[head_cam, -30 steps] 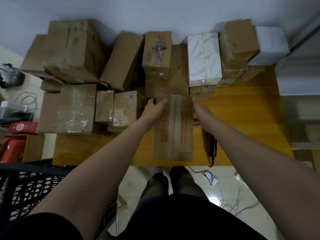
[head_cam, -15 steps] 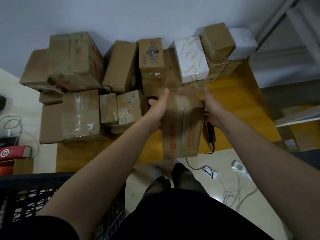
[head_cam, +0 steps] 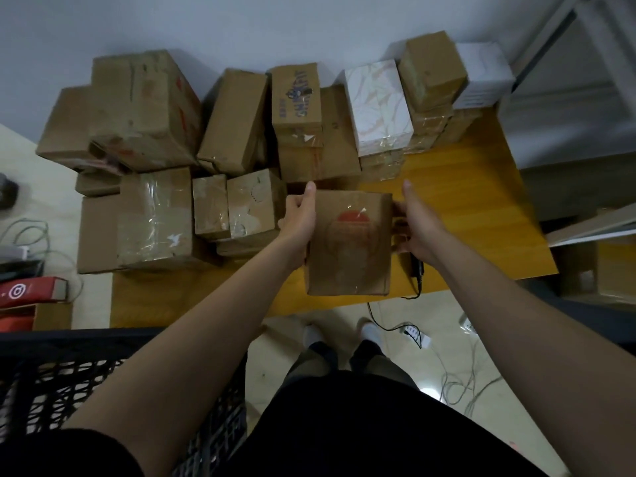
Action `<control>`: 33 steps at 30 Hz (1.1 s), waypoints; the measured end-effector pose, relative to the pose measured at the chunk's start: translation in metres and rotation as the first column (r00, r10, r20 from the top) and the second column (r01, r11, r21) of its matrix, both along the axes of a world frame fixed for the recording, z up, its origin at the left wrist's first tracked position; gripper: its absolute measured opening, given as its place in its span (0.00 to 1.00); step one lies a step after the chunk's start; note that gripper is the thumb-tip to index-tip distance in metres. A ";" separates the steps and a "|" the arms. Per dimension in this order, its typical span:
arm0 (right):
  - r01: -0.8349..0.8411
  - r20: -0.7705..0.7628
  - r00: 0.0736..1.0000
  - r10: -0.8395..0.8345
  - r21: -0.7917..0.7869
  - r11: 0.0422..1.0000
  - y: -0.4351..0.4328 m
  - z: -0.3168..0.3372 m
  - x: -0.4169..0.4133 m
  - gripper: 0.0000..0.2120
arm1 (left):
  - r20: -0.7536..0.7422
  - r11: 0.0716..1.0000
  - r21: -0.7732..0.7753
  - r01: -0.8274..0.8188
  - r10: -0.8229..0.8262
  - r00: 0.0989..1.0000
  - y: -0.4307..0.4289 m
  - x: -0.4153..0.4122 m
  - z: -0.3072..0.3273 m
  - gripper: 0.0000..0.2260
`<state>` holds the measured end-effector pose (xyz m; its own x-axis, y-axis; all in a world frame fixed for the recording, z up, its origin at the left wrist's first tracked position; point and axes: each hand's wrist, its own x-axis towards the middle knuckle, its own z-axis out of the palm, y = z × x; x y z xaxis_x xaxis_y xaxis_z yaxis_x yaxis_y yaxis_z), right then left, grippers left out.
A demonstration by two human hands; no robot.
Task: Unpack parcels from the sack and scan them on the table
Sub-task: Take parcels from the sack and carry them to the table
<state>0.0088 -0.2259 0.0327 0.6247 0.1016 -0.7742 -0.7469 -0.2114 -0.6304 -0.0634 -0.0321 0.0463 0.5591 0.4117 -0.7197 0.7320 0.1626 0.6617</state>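
Far to the left of the grip, a black mesh crate (head_cam: 69, 376) stands on the floor, with a red box (head_cam: 27, 291) beyond it. Nearer the grip, a heap of taped cardboard boxes (head_cam: 155, 215) covers the left and back of the yellow table (head_cam: 464, 187), and a white patterned box (head_cam: 378, 105) stands among them against the pale wall.

The left hand (head_cam: 299, 220) grips the left side of a brown box (head_cam: 349, 246), with its thumb lying up along the far corner. The box is over the table's front edge, right between the two hands. Whether it rests on the wood I cannot tell. Its broad face, with a red mark and clear tape, looks up at the camera, and its long axis runs away from the person toward the wall.

The right hand (head_cam: 418, 232) clasps the right side, fingers curled round the edge and thumb pointing away. Just under that wrist lies a corded black device (head_cam: 418, 270). Below the grip is a pale tiled floor with a power strip (head_cam: 416, 333) and loose cables.
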 end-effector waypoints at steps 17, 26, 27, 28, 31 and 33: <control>-0.175 0.014 0.984 0.179 -0.140 0.975 -0.036 -0.072 0.016 0.06 | -0.159 0.978 0.208 -0.033 0.067 0.985 -0.042 -0.006 -0.084 0.29; -0.215 -0.150 0.975 0.163 -0.465 0.859 -0.071 -0.122 0.060 0.29 | -0.264 0.988 0.119 -0.103 0.131 0.956 -0.044 0.018 -0.112 0.46; -0.252 -0.214 0.962 0.170 -0.453 0.855 -0.071 -0.130 0.060 0.29 | -0.257 0.989 0.119 -0.087 0.115 0.960 -0.043 0.018 -0.114 0.46; -0.288 -0.263 0.947 0.185 -0.437 0.852 -0.070 -0.138 0.060 0.27 | -0.250 0.990 0.123 -0.072 0.101 0.963 -0.042 0.017 -0.117 0.46; -0.311 -0.311 0.930 0.194 -0.387 0.868 -0.067 -0.157 0.057 0.12 | -0.233 0.988 0.146 -0.050 0.083 0.969 -0.042 0.016 -0.122 0.47; -0.291 -0.295 0.937 0.187 -0.364 0.885 -0.067 -0.167 0.055 0.07 | -0.232 0.987 0.156 -0.047 0.083 0.969 -0.041 0.016 -0.126 0.46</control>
